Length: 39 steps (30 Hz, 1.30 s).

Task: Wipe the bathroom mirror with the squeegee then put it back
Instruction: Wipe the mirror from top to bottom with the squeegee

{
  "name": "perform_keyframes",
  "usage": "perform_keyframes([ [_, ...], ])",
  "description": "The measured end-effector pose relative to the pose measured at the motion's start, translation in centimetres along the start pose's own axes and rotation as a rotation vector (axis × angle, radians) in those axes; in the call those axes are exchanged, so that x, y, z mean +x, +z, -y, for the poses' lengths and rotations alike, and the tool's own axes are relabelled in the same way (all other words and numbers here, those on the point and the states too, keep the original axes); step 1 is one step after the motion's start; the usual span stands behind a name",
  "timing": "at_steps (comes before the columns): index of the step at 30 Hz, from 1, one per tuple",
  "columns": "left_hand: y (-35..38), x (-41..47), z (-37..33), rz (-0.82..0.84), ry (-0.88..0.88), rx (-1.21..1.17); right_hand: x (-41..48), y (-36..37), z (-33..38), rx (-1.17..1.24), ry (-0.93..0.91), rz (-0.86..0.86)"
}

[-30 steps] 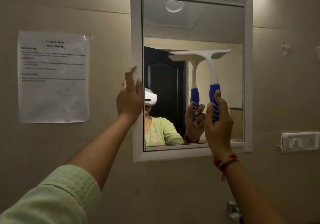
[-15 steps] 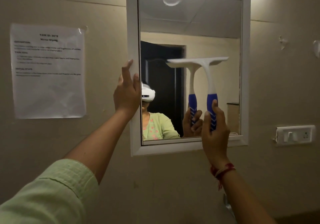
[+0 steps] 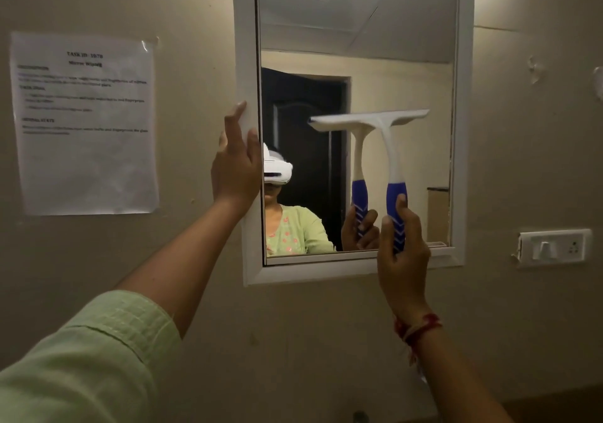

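A white-framed bathroom mirror (image 3: 465, 128) hangs on the beige wall. My right hand (image 3: 403, 256) grips the blue handle of a white squeegee (image 3: 390, 148), whose blade lies flat against the glass at mid-height on the right half. The squeegee's reflection shows just left of it. My left hand (image 3: 235, 164) grips the mirror's left frame edge, thumb and fingers wrapped around it. The reflection shows a person in a green top wearing a white headset.
A printed paper sheet (image 3: 85, 122) is taped to the wall left of the mirror. A white switch and socket plate (image 3: 553, 246) sits on the wall at the right. A dark door shows in the reflection.
The squeegee blade has slid down the glass from the upper part toward mid-height, with my right hand sinking to the bottom frame. My left hand stays on the frame.
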<state>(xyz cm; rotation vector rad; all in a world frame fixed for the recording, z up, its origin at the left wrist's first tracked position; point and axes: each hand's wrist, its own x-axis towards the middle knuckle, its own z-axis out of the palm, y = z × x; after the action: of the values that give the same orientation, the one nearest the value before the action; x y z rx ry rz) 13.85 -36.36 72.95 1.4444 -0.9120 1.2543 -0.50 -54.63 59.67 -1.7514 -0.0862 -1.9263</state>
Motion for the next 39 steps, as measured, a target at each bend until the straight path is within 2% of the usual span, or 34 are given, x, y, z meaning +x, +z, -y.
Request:
perform_keyframes([
  [4,0.2,0.1,0.2,-0.008,0.004,-0.003,-4.0,-0.4,-0.8,-0.034,0.031,0.012],
  [12,0.2,0.0,0.5,-0.009,0.003,-0.002,-0.5,0.3,0.5,0.009,0.052,-0.048],
  [19,0.3,0.2,0.4,-0.014,0.018,-0.018,-6.5,-1.0,-0.4,0.004,0.104,0.009],
  [27,0.2,0.0,0.3,-0.013,0.022,-0.008,-2.2,-0.9,0.9,0.034,0.096,-0.073],
  [34,0.2,0.1,0.2,-0.027,0.026,0.013,-9.4,-1.7,-0.5,-0.016,0.165,0.013],
  [39,0.4,0.1,0.5,-0.037,0.015,0.038,-7.1,-1.7,0.0,-0.017,0.174,0.012],
])
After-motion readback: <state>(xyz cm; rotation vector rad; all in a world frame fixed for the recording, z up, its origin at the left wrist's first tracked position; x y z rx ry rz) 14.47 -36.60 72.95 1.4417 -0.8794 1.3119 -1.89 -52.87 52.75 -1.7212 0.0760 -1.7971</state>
